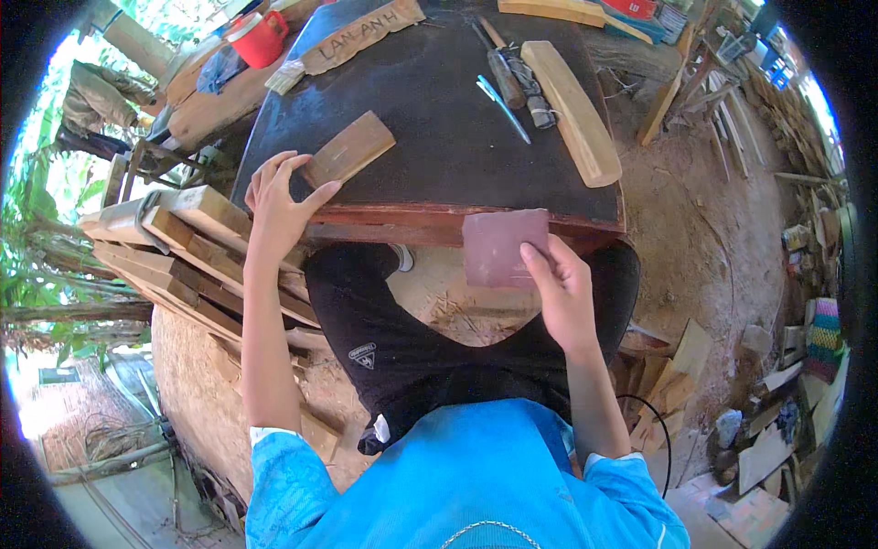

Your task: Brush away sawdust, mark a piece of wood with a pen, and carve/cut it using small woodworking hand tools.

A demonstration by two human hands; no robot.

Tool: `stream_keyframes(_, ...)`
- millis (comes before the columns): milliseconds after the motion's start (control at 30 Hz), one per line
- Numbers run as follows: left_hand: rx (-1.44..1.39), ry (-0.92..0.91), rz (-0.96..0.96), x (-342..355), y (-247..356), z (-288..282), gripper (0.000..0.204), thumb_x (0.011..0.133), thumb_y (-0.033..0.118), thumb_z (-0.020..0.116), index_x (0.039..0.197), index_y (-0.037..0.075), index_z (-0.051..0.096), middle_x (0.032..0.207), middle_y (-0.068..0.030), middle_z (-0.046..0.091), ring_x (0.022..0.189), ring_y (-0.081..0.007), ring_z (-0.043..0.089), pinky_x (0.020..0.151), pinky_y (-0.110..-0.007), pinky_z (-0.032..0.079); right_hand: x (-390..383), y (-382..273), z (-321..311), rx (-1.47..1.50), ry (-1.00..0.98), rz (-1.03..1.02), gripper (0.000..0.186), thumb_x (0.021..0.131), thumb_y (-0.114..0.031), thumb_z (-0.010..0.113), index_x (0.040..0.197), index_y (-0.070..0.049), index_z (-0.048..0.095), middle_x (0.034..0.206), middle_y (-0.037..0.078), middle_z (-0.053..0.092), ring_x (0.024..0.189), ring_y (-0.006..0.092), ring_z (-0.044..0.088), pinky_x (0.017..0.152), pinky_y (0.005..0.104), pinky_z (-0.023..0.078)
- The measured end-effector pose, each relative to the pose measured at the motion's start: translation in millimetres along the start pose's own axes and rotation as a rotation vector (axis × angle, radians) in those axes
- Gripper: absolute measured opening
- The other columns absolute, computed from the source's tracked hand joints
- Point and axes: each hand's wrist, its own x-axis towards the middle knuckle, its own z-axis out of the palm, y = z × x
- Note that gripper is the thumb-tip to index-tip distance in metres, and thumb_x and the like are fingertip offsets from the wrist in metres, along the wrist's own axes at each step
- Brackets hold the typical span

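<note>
A small flat wooden block (352, 149) lies tilted on the dark tabletop. My left hand (277, 197) has its thumb and index finger at the two edges of the block's near left end, pinching it, with a gap at the palm. Between the thumb and fingers of my right hand (560, 288) is a square of reddish-brown sandpaper (498, 249), held flat just off the table's front edge, above my lap.
The black table (412, 137) carries a long wooden bar (574, 119), a blue pen (504, 110), chisel-like tools (506, 78) and a brush (289, 77). A red mug (257, 39) stands far left. Stacked planks (187, 247) lie at left; wood scraps (672, 384) sit on the ground right.
</note>
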Motion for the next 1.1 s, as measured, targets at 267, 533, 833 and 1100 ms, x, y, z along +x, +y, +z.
stream_keyframes(267, -0.072, -0.004, 0.002, -4, 6, 3, 0.064, 0.079, 0.047, 0.084, 0.127, 0.010, 0.065, 0.137, -0.0067, 0.060, 0.136, -0.0279, 0.045, 0.116, -0.045, 0.028, 114, -61, 50, -0.529, 0.074, -0.607, 0.036, 0.104, -0.028, 0.060, 0.128, -0.001, 0.062, 0.098, 0.024, 0.071, 0.086, 0.0356, 0.073, 0.075, 0.0420, 0.056)
stream_keyframes(533, -0.094, 0.075, 0.005, -21, 11, 1, 0.059, 0.078, 0.040, 0.085, 0.123, 0.008, 0.065, 0.134, -0.0052, 0.062, 0.132, -0.0292, 0.049, 0.115, -0.045, 0.030, 184, -55, 23, -1.372, 0.291, -0.677, 0.026, 0.092, -0.022, 0.067, 0.111, -0.005, 0.070, 0.114, 0.016, 0.065, 0.116, 0.0343, 0.056, 0.094, 0.0519, 0.040)
stream_keyframes(833, -0.333, 0.117, 0.066, -14, 53, -26, 0.058, 0.074, 0.024, 0.089, 0.124, 0.008, 0.064, 0.124, -0.0080, 0.066, 0.124, -0.0318, 0.056, 0.108, -0.043, 0.041, 212, -49, 9, -1.852, 0.337, -0.670, 0.022, 0.085, -0.024, 0.067, 0.085, -0.004, 0.077, 0.111, 0.011, 0.063, 0.112, 0.0286, 0.050, 0.089, 0.0454, 0.034)
stream_keyframes(1100, -0.398, -0.021, 0.043, -12, 65, -4, 0.059, 0.076, 0.028, 0.089, 0.127, 0.010, 0.064, 0.126, -0.0122, 0.064, 0.128, -0.0324, 0.053, 0.111, -0.044, 0.040, 152, -80, -9, -1.278, 0.319, -0.459, 0.032, 0.100, -0.030, 0.054, 0.113, -0.001, 0.051, 0.083, 0.022, 0.072, 0.079, 0.0449, 0.070, 0.074, 0.0587, 0.052)
